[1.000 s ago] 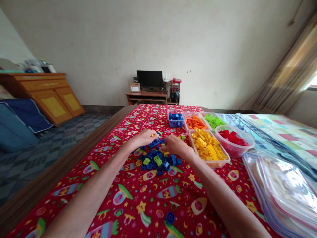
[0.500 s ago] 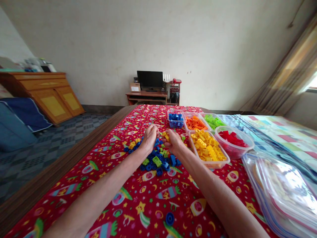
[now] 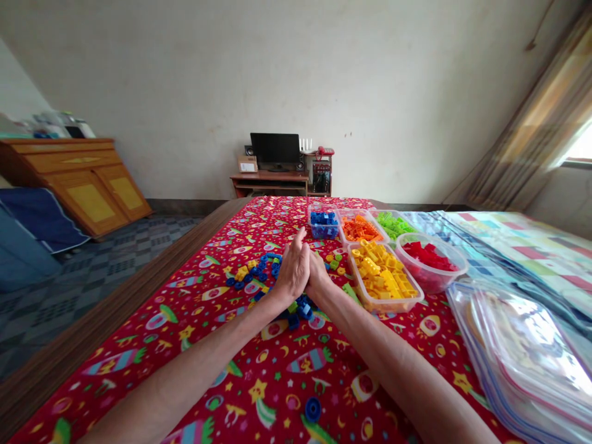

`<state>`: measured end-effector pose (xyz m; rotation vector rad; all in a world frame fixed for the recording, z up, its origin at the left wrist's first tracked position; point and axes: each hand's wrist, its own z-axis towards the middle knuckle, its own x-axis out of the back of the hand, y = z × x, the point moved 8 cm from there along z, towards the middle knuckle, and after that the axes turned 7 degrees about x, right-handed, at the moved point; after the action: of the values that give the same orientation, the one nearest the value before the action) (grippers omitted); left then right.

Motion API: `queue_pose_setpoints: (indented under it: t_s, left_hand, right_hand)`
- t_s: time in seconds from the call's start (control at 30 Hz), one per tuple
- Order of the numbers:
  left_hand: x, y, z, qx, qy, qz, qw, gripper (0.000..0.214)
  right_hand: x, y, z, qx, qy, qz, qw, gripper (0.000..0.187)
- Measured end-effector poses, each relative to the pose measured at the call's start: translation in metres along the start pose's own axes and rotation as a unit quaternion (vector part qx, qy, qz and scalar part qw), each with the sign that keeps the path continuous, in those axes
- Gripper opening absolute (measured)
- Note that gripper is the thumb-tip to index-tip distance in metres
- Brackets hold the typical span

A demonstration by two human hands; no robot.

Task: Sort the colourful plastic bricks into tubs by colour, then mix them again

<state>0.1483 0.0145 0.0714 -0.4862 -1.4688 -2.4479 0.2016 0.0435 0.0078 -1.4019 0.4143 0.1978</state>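
Note:
My left hand (image 3: 295,271) and my right hand (image 3: 318,276) are pressed against each other, palms inward, over a loose pile of toy building bricks. Their fingers are together, and whatever lies between them is hidden. Blue bricks (image 3: 303,308) show below my wrists, and more blue pieces lie left of my left hand beside some yellow bricks (image 3: 243,272). A few small green and yellow bricks (image 3: 333,261) rest right of my right hand. Close by stands a clear tub (image 3: 391,306) heaped with yellow bricks.
Behind are a blue-brick tub (image 3: 324,234), an orange-brick tub (image 3: 342,237) and green bricks (image 3: 394,225). A round bowl (image 3: 432,283) holds red bricks. Clear lids (image 3: 522,345) are stacked at right. One blue round piece (image 3: 312,409) lies near me on the red cloth (image 3: 268,382).
My hands have come together from slightly apart. The yellow bricks seen in my right hand are now out of sight. The view has shifted slightly.

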Motion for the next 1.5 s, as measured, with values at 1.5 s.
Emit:
queue_pose_setpoints:
  t_s: [1.5]
  left_hand:
    - [0.053, -0.001, 0.038, 0.009, 0.032, -0.077, 0.996, 0.034]
  right_hand:
    - [0.099, -0.142, -0.08, 0.138, -0.216, -0.714, 0.651, 0.018]
